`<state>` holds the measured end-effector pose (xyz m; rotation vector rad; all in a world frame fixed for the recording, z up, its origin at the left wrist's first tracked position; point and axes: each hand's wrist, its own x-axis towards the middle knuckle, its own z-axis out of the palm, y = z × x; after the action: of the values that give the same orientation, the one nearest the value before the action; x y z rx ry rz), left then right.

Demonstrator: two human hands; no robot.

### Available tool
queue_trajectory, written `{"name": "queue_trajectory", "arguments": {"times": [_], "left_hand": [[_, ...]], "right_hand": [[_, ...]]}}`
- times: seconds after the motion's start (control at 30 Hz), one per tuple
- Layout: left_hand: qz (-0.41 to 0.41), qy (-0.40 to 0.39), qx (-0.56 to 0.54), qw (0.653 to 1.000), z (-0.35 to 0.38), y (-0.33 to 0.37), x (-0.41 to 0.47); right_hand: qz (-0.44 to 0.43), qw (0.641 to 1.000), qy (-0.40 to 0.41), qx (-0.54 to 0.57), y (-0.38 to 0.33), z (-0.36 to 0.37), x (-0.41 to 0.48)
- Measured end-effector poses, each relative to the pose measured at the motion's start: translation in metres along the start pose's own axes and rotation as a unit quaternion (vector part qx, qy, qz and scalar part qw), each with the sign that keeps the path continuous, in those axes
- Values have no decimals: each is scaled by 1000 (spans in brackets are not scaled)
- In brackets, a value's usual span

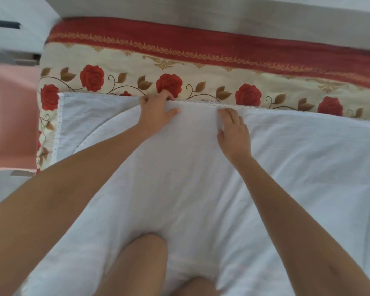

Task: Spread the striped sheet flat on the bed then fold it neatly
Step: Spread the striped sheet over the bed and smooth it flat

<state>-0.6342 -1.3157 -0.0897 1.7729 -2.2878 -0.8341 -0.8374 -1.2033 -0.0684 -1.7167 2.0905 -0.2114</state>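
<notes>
A pale white sheet point(286, 159) with faint stripes and a lace-trimmed far edge lies spread over the bed point(201, 67), which has a cream cover printed with red roses and a red border. My left hand point(156, 112) lies palm down at the sheet's far edge, its fingertips curled over the trim. A short way to the right, my right hand point(233, 129) presses flat on the sheet just below that same edge. A raised fold runs between my arms towards me. My knee point(141, 261) rests on the sheet at the bottom.
A pink cloth-covered object point(11, 116) stands beside the bed at the left. A pale wall point(222, 9) runs along the bed's far side. The bed's left edge drops to a grey floor point(0, 189).
</notes>
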Motion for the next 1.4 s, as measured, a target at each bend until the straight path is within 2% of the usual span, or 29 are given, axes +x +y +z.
{"name": "queue_trajectory", "arguments": {"times": [0.07, 0.13, 0.27, 0.37, 0.43, 0.5, 0.53, 0.57, 0.6, 0.63, 0.67, 0.7, 0.73, 0.77, 0.8, 0.87, 0.97, 1.0, 1.07, 1.1, 1.13, 1.17, 1.23, 1.33, 1.4], "left_hand": [[-2, 17, 21, 1000, 7, 13, 8], [-27, 39, 42, 998, 9, 17, 15], [-80, 21, 72, 994, 20, 22, 22], [-131, 51, 98, 985, 21, 30, 17], [-162, 77, 97, 979, 21, 44, 6], [-84, 96, 98, 987, 28, 61, -15], [-18, 90, 96, 991, 34, 70, -30], [34, 68, 95, 993, 37, 75, -46], [76, 25, 98, 992, 44, 81, -62], [106, -26, 106, 988, 54, 87, -79], [123, -79, 124, 982, 65, 89, -95], [142, -120, 141, 972, 76, 90, -111], [169, -146, 156, 962, 91, 95, -129], [195, -157, 169, 953, 103, 100, -143], [213, -171, 178, 945, 112, 105, -155], [241, -211, 203, 926, 126, 117, -175], [264, -276, 223, 897, 144, 143, -197], [263, -293, 230, 890, 148, 154, -201], [238, -316, 256, 882, 158, 175, -196], [212, -323, 263, 884, 161, 187, -187], [194, -324, 268, 886, 168, 206, -177], [180, -322, 266, 890, 178, 227, -166], [143, -313, 254, 904, 197, 271, -142], [89, -306, 239, 917, 228, 324, -136], [84, -308, 234, 918, 245, 348, -146]], "right_hand": [[9, 999, -8, 34, -5, 0, 1], [-19, 999, -27, 40, -9, -2, 1], [-143, 986, -5, -87, 3, 4, -30], [-209, 971, 9, -113, 4, 25, -92], [-271, 953, -39, -130, 6, 43, -149], [-381, 897, -122, -189, 38, 54, -195], [-393, 882, -144, -218, 70, 49, -207], [-359, 886, -147, -253, 104, 42, -208], [-259, 915, -127, -284, 143, 27, -208], [-97, 947, -96, -291, 182, 5, -207], [95, 954, -72, -275, 217, -20, -207], [289, 923, -66, -243, 244, -48, -207], [448, 873, -68, -182, 267, -75, -212], [511, 843, -53, -158, 282, -93, -215], [490, 854, -43, -172, 286, -99, -219], [320, 928, -12, -191, 265, -87, -222], [141, 979, -14, -150, 191, -28, -258], [90, 988, -50, -113, 161, 0, -284], [-41, 981, -122, -144, 128, 42, -335], [-83, 972, -153, -159, 137, 49, -347], [-91, 972, -145, -161, 165, 52, -354], [-53, 978, -118, -164, 201, 50, -357], [96, 977, -63, -180, 278, 19, -349], [344, 922, -84, -155, 373, -31, -336], [411, 900, -96, -114, 395, -40, -334]]}}
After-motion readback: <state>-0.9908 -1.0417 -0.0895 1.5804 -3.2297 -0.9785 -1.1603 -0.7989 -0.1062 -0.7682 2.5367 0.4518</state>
